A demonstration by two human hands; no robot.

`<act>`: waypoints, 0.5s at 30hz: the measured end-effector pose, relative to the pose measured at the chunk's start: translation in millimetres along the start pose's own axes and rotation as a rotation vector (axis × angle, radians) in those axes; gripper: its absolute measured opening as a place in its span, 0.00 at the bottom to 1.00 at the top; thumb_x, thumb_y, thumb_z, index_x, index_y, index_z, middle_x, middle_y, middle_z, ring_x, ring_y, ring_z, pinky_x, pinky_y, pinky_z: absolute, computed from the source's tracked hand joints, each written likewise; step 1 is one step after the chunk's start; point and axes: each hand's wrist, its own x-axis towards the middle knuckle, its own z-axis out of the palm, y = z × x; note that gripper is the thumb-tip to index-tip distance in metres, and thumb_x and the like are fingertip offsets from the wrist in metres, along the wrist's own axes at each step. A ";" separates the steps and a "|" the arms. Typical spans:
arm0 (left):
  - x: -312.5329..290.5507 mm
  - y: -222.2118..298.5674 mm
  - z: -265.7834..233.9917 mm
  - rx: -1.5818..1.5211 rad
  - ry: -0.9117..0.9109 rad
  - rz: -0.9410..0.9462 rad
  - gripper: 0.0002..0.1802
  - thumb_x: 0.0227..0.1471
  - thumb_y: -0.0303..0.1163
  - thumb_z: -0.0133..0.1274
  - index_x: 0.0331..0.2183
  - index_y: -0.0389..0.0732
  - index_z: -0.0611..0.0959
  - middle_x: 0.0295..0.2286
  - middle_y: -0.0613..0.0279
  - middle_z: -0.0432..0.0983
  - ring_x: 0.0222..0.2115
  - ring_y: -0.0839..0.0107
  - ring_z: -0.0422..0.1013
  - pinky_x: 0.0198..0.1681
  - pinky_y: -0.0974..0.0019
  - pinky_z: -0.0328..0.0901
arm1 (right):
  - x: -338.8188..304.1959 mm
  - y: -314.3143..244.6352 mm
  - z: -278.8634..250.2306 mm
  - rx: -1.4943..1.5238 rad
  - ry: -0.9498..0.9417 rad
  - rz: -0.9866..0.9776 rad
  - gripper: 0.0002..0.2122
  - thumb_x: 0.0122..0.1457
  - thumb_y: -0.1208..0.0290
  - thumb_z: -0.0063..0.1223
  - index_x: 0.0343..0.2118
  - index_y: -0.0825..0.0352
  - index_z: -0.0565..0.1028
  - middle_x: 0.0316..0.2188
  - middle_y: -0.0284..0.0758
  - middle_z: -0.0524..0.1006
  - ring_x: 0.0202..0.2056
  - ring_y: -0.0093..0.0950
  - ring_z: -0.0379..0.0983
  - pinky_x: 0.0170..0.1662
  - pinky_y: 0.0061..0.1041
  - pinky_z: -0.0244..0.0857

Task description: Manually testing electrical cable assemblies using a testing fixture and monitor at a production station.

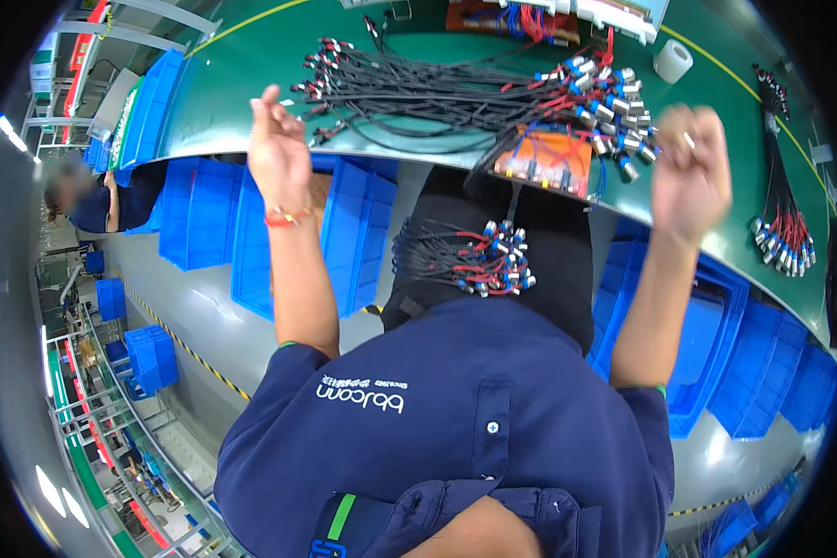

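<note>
A thick bundle of black cables (437,93) lies across the green table, with red-and-white ends at the left and silver connectors with blue rings (614,107) at the right. My left hand (281,153) is raised just beside the left ends, its fingers loosely bent and apart; nothing shows in it. Over by the silver connectors, my right hand (690,172) is held up with curled fingers, slightly blurred. A small pale spot shows at its fingers, too unclear to name. Between the hands, at the table's near edge, sits an orange fixture board (551,160) with small parts along its front.
A second cable bundle (463,258) rests on my lap. Another bundle (783,205) lies at the table's right, near a white roll (672,61). Blue bins (195,214) stand below the table edge on both sides. Another person (93,200) is at the far left.
</note>
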 end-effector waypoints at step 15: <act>-113.4 -67.3 -24.7 1.151 -0.798 -0.351 0.12 0.53 0.33 0.56 0.39 0.37 0.83 0.35 0.59 0.79 0.36 0.68 0.75 0.42 0.68 0.68 | 39.2 104.4 67.7 -0.447 -0.011 0.012 0.07 0.55 0.75 0.34 0.24 0.65 0.66 0.19 0.26 0.61 0.22 0.16 0.54 0.28 0.15 0.49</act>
